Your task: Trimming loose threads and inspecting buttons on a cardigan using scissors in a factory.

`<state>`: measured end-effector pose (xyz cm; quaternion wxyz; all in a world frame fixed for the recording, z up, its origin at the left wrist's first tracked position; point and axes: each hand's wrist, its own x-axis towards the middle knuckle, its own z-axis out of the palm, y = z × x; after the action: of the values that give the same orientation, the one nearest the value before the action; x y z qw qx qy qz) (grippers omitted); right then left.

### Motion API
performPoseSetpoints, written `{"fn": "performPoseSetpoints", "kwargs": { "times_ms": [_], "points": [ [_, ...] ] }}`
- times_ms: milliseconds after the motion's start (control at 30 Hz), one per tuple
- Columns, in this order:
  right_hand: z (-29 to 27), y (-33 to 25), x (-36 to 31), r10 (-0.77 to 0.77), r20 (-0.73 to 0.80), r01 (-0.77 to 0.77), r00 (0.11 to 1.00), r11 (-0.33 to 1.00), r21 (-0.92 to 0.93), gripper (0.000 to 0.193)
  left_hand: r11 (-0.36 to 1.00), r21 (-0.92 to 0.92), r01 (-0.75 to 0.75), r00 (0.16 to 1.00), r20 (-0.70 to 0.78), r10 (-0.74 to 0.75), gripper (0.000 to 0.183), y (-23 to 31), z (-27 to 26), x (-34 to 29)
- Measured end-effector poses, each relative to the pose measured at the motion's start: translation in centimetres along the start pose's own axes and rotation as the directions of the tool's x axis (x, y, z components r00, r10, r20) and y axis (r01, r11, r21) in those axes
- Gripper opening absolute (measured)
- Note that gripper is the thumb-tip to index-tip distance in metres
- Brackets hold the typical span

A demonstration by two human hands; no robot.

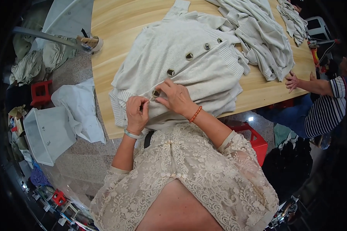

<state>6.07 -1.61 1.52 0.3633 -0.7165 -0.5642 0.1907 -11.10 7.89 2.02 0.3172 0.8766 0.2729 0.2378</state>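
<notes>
Right now both hands are working at the near edge of a cream knitted cardigan (181, 57) that is lying spread on the wooden table (108, 38), its hem hanging slightly over the table's front edge. The left hand (137, 113) is pinching closed on a fold of the knit at the button band, and the right hand (176, 96) is pressing fingertips and thumb shut on the fabric around the lowest button (155, 93). Judging by its drape, the cardigan is looking soft, light and stretchy, likely to sag and bunch if lifted by one corner; the firmer ribbed band beside the buttons is seeming the surest place to take hold. Five buttons are showing along the front. One more pile of similar pale knitwear (258, 34) is lying farther back on the table, and another person's hand (292, 81) is resting at the table's right edge. Two red stools (40, 92) are showing on the floor near the table.
</notes>
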Motion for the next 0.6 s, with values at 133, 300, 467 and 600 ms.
{"fn": "performPoseSetpoints", "kwargs": {
  "times_ms": [133, 300, 467, 600],
  "points": [
    [0.7, 0.5, 0.1, -0.023, -0.012, 0.022, 1.0, 0.998, -0.053, 0.03, 1.0, -0.005, 0.003, 1.0, -0.013, -0.003, 0.011, 0.1, 0.1, 0.2],
    [1.0, 1.1, -0.1, -0.03, -0.048, 0.029, 0.998, 0.999, -0.029, 0.027, 0.999, 0.035, -0.017, 1.0, 0.002, 0.016, 0.01, 0.0, 0.3, 0.2],
    [1.3, 1.6, -0.1, 0.002, -0.051, 0.001, 0.999, 0.998, 0.06, 0.022, 0.999, 0.042, -0.024, 1.0, 0.016, 0.023, 0.008, -0.1, 0.3, 0.2],
    [1.2, 1.7, -0.1, 0.024, -0.1, -0.014, 0.995, 0.994, 0.107, 0.015, 0.999, 0.039, -0.027, 1.0, 0.016, 0.027, 0.008, 0.5, 0.3, 0.4]
  ]
}}
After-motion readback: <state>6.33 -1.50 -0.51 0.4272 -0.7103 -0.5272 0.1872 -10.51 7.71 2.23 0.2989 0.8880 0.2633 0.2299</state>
